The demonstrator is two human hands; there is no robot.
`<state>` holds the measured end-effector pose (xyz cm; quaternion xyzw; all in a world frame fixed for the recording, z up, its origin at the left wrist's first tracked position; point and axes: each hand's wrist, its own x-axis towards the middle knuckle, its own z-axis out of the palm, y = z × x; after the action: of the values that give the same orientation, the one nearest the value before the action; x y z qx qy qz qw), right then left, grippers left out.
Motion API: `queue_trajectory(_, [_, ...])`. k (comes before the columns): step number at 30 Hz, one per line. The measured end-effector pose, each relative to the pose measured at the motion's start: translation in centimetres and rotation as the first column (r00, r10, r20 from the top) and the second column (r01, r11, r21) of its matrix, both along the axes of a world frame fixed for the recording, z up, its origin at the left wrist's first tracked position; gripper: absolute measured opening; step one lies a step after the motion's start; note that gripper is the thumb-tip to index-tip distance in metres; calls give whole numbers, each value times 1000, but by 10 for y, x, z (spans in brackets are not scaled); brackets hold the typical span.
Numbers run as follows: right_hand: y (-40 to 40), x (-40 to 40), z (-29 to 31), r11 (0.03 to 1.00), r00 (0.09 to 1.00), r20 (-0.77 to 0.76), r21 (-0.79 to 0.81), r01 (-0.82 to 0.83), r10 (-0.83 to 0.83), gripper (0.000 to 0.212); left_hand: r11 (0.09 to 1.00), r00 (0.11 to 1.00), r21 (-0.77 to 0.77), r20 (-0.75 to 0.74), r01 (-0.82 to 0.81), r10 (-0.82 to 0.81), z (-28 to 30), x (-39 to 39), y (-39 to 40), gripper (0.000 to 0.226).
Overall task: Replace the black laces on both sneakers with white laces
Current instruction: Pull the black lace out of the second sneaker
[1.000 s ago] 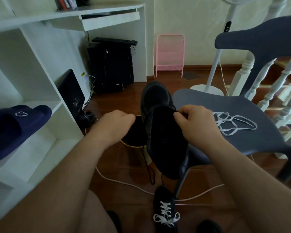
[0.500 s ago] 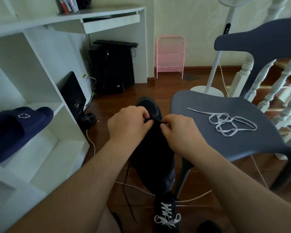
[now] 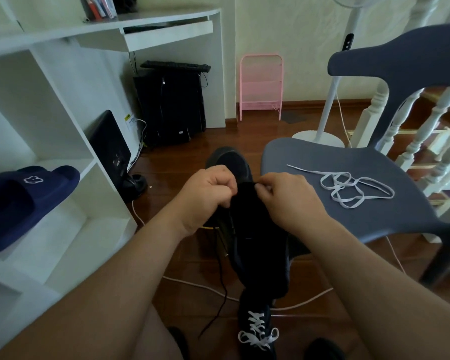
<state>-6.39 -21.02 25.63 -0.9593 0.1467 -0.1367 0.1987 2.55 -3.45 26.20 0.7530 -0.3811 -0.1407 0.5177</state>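
A black sneaker (image 3: 257, 237) is held up in front of me, toe pointing away. My left hand (image 3: 205, 196) is curled at its left side near the eyelets, and a black lace (image 3: 220, 289) hangs down below it. My right hand (image 3: 289, 198) pinches at the upper by the tongue; what it pinches is too dark to make out. A second black sneaker (image 3: 256, 331) with white laces tied stands on the floor below. A loose white lace (image 3: 353, 187) lies coiled on the seat of the blue-grey chair (image 3: 322, 157).
White shelving (image 3: 63, 126) stands at the left with a navy slipper (image 3: 29, 201) on it. A white cable (image 3: 192, 283) runs over the wooden floor. A fan stand (image 3: 320, 136), a pink rack (image 3: 260, 87), a computer tower (image 3: 170, 105) and white balusters (image 3: 421, 133) lie beyond.
The sneaker came down and toward me from beside the chair. My left hand moved in from the left to the eyelets, and both hands now work close together at the upper.
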Motion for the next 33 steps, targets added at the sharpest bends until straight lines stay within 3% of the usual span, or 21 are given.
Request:
queue_trajectory(2, [-6, 0, 3, 999, 1000, 2, 40, 5, -5, 24, 995, 981, -59, -171, 78, -87, 3, 3, 4, 21])
queue_trajectory(3, [-6, -1, 3, 999, 1000, -2, 35, -8, 9, 24, 999, 983, 4, -180, 44, -43, 1, 4, 5, 22])
queue_trajectory(7, [9, -4, -3, 997, 997, -33, -19, -72, 71, 27, 881, 966, 403, 172, -248, 193, -14, 1, 1, 54])
queue_trajectory(10, [15, -2, -3, 996, 997, -8, -54, -73, 72, 28, 872, 925, 340, 268, -352, 269, -14, -1, -5, 44])
queue_trajectory(14, [17, 2, 0, 994, 995, 32, -72, -88, 90, 27, 905, 908, 164, 230, -392, 351, -12, -8, -11, 28])
queue_trajectory(16, [15, 0, -1, 996, 995, 56, -45, -79, 82, 24, 947, 955, 118, 61, -297, 292, -6, -9, -10, 28])
queue_trajectory(18, [8, -1, 0, 1000, 997, 68, 10, -24, 23, 23, 996, 988, 37, -134, -77, 81, 5, -9, -3, 25])
queue_trajectory(20, [-4, 0, 2, 996, 997, 65, 77, 36, -41, 22, 978, 940, -83, -271, 190, -206, 13, -10, 7, 18])
queue_trajectory(22, [-13, 0, 4, 992, 995, 81, 121, 45, -55, 22, 949, 896, -139, -314, 283, -314, 15, -10, 15, 15])
queue_trajectory(25, [-11, -2, 4, 991, 992, 124, 135, 1, -18, 22, 997, 993, 34, -103, 66, -62, 9, -5, 17, 31])
queue_trajectory(28, [0, -3, 5, 992, 988, 155, 121, -38, 19, 21, 966, 968, 88, 95, -243, 234, 4, -2, 10, 47])
queue_trajectory(33, [13, -4, 7, 997, 989, 133, 28, -75, 71, 23, 955, 947, 112, 207, -274, 247, -1, -11, -5, 26])
